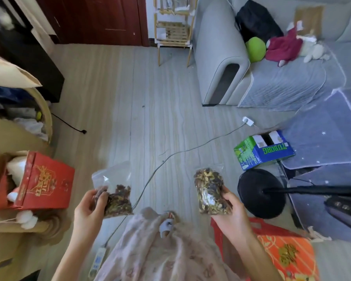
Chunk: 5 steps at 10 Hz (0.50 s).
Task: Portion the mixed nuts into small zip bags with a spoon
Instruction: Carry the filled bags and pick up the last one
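Progress looks partial: left hand [89,207] grips half-filled small zip bag [115,191] at near left, right hand [230,209] clasps fuller nut bag [210,191], spoon unseen.

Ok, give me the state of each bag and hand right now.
Left bag: held up, roughly half full of nuts.
Right bag: held up, packed nearly full.
Left hand: gripping the left bag.
Right hand: gripping the right bag.
Spoon: not visible.
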Each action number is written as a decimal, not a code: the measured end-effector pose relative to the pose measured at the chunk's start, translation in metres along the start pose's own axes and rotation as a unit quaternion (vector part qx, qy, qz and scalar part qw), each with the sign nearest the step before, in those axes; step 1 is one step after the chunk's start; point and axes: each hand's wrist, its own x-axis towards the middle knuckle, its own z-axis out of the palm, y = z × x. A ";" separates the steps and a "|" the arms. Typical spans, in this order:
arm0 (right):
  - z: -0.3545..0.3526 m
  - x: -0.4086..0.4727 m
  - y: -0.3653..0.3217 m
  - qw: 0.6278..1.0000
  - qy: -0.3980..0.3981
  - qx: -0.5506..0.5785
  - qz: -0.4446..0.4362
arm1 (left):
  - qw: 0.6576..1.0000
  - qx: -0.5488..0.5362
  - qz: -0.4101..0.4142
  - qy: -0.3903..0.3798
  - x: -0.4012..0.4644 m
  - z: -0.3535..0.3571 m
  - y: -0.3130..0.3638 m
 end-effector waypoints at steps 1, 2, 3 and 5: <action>0.018 0.051 -0.049 0.984 -0.058 0.169 0.013 | 1.000 -0.009 0.002 0.008 0.038 0.022 0.022; 0.042 0.087 -0.091 0.986 -0.116 0.116 -0.038 | 1.000 0.000 -0.003 0.013 0.086 0.044 0.039; 0.059 0.126 -0.128 0.984 -0.132 -0.035 -0.114 | 1.000 -0.006 -0.007 0.015 0.127 0.059 0.055; 0.102 0.225 -0.216 0.984 -0.118 -0.090 -0.099 | 1.000 -0.010 0.001 -0.012 0.261 0.096 0.109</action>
